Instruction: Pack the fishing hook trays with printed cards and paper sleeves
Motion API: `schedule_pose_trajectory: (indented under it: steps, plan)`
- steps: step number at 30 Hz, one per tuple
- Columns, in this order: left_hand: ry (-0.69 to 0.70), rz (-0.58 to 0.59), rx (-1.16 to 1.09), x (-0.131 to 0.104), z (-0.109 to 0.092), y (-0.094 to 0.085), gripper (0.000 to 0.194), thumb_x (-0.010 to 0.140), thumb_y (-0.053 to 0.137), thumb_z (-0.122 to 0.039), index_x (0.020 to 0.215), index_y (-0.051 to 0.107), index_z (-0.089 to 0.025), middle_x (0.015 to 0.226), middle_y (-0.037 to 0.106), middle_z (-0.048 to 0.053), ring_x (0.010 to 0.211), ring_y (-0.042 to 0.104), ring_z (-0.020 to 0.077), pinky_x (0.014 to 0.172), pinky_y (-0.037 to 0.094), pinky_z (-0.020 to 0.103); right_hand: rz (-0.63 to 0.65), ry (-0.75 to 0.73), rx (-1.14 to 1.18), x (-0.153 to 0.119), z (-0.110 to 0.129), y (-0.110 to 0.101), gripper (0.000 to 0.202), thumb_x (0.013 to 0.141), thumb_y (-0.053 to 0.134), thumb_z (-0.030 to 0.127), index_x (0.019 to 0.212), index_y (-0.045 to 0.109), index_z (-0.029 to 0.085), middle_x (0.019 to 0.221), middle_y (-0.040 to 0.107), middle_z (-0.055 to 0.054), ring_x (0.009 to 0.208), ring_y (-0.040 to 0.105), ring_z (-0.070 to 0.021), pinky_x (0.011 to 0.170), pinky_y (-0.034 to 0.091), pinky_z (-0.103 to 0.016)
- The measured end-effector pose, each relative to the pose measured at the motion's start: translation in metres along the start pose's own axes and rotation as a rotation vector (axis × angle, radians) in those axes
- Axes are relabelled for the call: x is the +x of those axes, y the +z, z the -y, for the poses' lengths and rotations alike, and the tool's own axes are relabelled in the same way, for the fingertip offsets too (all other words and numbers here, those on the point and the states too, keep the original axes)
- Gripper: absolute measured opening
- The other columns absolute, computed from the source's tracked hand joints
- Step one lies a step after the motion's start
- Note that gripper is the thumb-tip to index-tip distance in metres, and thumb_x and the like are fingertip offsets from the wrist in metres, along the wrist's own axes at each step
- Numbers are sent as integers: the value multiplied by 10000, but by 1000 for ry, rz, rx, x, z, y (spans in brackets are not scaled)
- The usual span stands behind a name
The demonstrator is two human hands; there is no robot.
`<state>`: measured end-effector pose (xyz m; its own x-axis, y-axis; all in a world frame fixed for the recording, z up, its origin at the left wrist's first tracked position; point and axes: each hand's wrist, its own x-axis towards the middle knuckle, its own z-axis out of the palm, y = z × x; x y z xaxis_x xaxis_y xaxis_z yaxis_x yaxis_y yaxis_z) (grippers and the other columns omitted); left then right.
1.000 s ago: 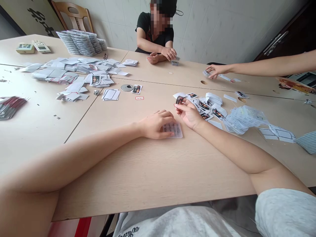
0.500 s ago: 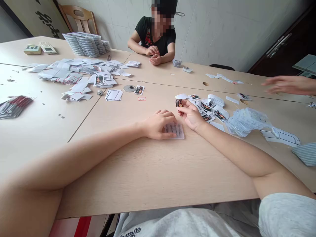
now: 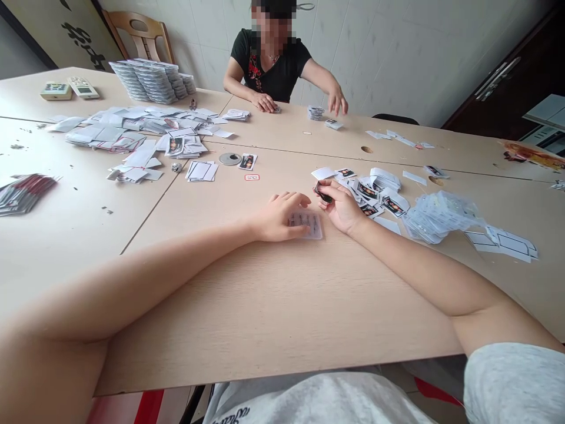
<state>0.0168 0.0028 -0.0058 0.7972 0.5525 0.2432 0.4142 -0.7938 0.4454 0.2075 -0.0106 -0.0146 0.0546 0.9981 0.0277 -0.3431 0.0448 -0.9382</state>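
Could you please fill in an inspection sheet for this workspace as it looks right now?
Surface: pale wooden table, several tops pushed together.
Job's things: clear plastic sleeve flat under left hand; small printed card pinched in right hand.
Clutter: card pile, clear sleeve heap, white papers, stacked trays, two remotes.
Grippers: both hands busy.
Cables: nothing seen.
Surroundings: seated person, wooden chair, tiled wall.
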Motion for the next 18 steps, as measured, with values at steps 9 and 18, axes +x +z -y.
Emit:
schedule_pose_trajectory:
  steps: [9,18]
  plan:
    - [-148,-41,135,-6,-2,-5,587,815,390,-696,1055,571,-192,1121,572,104,1108,473,301,947,336,453,28,-45,-34,2,-4,-1,227,606,721,229,783,584,188,686,540,51,487,322,-31,462,248,-206]
    - [-200,-195,-170,0,-2,-9,425,841,483,-570,770,592,-165,932,585,56,832,566,177,785,438,312,158,-292,-442,-11,-8,7,176,678,717,268,798,627,176,789,618,2,730,547,-111,692,434,-260]
